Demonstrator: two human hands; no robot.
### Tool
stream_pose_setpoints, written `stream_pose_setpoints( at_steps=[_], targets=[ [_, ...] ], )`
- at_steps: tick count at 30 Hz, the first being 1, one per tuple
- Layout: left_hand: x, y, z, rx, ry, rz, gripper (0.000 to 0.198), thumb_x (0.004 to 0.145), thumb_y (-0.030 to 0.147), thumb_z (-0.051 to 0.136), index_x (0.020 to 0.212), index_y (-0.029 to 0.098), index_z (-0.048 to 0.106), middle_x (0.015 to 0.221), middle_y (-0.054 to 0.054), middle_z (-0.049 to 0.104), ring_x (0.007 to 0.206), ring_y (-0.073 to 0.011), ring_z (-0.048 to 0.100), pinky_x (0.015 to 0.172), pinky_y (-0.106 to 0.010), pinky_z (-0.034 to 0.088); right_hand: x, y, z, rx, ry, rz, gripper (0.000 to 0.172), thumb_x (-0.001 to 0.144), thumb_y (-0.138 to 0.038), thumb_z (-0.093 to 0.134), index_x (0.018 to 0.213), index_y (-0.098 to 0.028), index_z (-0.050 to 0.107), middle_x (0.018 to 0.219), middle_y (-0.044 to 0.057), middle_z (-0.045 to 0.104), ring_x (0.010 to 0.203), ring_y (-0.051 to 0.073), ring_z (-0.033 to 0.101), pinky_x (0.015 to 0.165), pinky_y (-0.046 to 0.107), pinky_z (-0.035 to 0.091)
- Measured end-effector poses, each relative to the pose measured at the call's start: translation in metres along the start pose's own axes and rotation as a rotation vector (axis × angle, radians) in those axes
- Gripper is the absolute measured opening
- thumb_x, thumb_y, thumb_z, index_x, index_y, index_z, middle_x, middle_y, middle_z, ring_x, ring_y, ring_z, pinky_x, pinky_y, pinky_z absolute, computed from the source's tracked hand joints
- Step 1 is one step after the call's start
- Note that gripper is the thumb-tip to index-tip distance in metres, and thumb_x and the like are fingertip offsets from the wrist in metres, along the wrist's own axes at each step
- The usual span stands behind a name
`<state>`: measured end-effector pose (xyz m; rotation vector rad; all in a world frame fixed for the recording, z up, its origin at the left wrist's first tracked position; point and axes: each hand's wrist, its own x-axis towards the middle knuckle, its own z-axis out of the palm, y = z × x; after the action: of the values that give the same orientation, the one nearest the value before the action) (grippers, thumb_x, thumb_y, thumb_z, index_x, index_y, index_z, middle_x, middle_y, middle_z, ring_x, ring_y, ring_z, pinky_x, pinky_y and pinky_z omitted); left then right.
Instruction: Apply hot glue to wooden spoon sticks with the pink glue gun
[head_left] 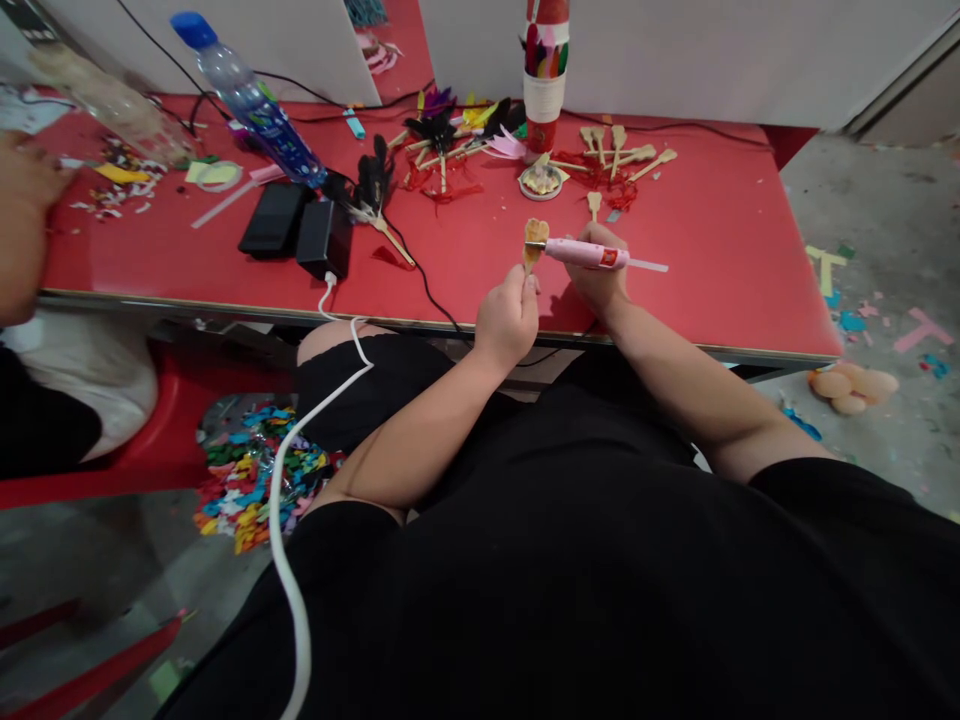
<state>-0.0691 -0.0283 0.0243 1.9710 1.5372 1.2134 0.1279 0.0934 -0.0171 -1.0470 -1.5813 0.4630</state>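
Between the thumb and fingers of my left hand (504, 318) is a small wooden stick (536, 232) with a broad, lobed head pointing up. My right hand (598, 275) is wrapped round a pink hot glue gun (581, 252), pen-shaped, with a clear glue stick (649, 265) jutting from its back end. The metal tip lies against or just over the stick's head; I cannot tell which. A similar wooden stick (594, 205) lies just beyond my right hand. Farther back are a small round dish (541, 181) and several more wooden sticks (616, 145) with red threads.
Feathered sticks (442, 140) lie near a red-and-white container (545, 95). Left of them are a blue-capped bottle (259, 115), a black adapter (324, 238) with a white cable (281, 500), and another person's arm (21, 220). Colourful pieces (255, 470) are heaped below the table (720, 290).
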Motion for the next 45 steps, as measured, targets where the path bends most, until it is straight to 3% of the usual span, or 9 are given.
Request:
stream_pose_setpoints(
  at_steps=[9,19,30,40,45],
  targets=[
    [0.0,0.002,0.0,0.041,-0.016,-0.023,0.031,0.127,0.039,0.043,0.114,0.025,0.068,0.096,-0.009,0.079,0.086,-0.0246,0.075,0.081,-0.038,0.055,-0.001,0.004,0.003,0.015,0.023,-0.012,0.072,0.098,-0.086,0.083,0.075,-0.03,0.044,0.069,-0.005,0.044,0.067,0.016,0.044,0.065,0.038,0.055],
    [0.002,0.002,-0.001,0.133,-0.04,-0.041,0.028,0.125,0.035,0.044,0.117,0.025,0.069,0.096,-0.009,0.08,0.088,-0.0252,0.077,0.081,-0.037,0.056,-0.001,-0.006,-0.004,-0.047,0.005,0.031,0.064,0.098,-0.072,0.085,0.074,-0.031,0.041,0.067,-0.006,0.041,0.066,0.016,0.043,0.062,0.037,0.055],
    [0.002,0.003,-0.002,0.127,-0.047,-0.031,0.03,0.126,0.037,0.043,0.118,0.026,0.069,0.098,-0.009,0.082,0.089,-0.0248,0.077,0.08,-0.036,0.057,0.001,-0.018,-0.005,0.01,-0.019,0.113,0.054,0.095,-0.068,0.091,0.085,-0.029,0.056,0.073,-0.005,0.046,0.077,0.02,0.059,0.069,0.038,0.063],
    [0.002,0.003,-0.001,0.059,-0.031,-0.022,0.03,0.125,0.04,0.046,0.118,0.026,0.071,0.091,-0.008,0.078,0.084,-0.0254,0.075,0.079,-0.037,0.056,0.003,-0.007,-0.002,-0.024,0.031,0.097,0.058,0.09,-0.056,0.095,0.08,-0.032,0.043,0.069,-0.005,0.042,0.07,0.018,0.046,0.063,0.039,0.058],
    [0.001,0.005,-0.001,0.074,-0.046,-0.034,0.032,0.126,0.04,0.044,0.12,0.025,0.071,0.089,-0.008,0.076,0.083,-0.0254,0.075,0.079,-0.037,0.056,0.005,-0.001,-0.001,0.027,0.013,0.115,0.057,0.087,-0.055,0.097,0.082,-0.031,0.045,0.071,-0.006,0.043,0.071,0.018,0.049,0.062,0.036,0.057]
  ],
)
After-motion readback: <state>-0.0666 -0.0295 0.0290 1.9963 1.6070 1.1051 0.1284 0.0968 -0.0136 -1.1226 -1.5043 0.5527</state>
